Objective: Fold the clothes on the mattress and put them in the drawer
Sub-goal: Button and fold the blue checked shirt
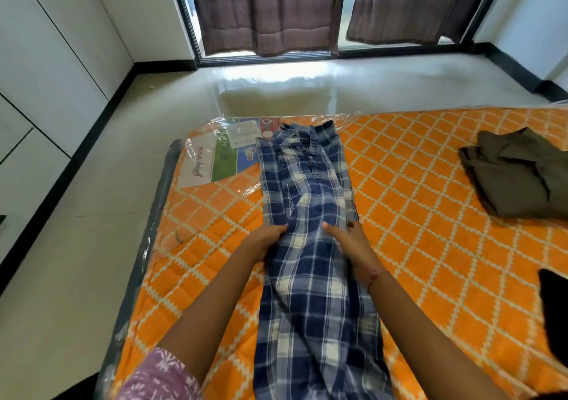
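An olive-green crumpled garment [516, 175] and a black cloth [554, 313] are lying well right on the orange diamond-patterned plastic-wrapped mattress [415, 184]. The left hand [266, 241] and right hand [353, 246] are gripping, with curled fingers, the middle of the blue-and-white checked shirt [310, 276] lying lengthwise between them.

Brown curtains [267, 9] hanging short over dark-framed window [341, 12]. Glossy pale floor [276, 89] catching light below. White cabinet panels [46, 61] along left wall. Black skirting [101, 117] edging floor.
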